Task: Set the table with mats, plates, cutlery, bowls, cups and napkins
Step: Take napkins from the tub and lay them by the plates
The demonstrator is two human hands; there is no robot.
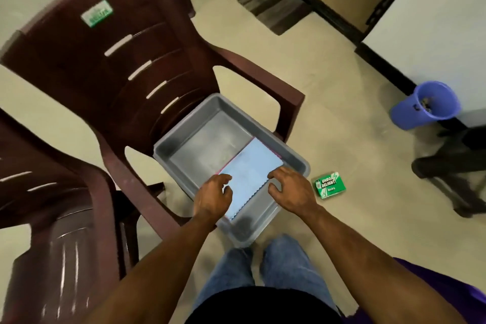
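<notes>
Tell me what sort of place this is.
Probably a plain indoor room, perhaps a canteen or hall: stackable brown plastic chairs, a bare tiled floor, a purple waste bin.

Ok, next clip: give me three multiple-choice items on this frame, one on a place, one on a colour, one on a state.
1. Where does the grey tub sit?
A. on the floor
B. on the brown chair seat
C. on a table

2. What colour is the top mat in the tub?
A. light blue
B. green
C. brown

3. What are the hands doing?
A. both hang idle by the legs
B. both carry the tub
C. both reach into the tub at the mat

Key:
1 B, the tub rests between the chair's armrests.
2 A, a pale blue sheet lies on top, with a pink edge showing under it.
3 C, the left hand and right hand are at the mat's near end, fingers curled.
</notes>
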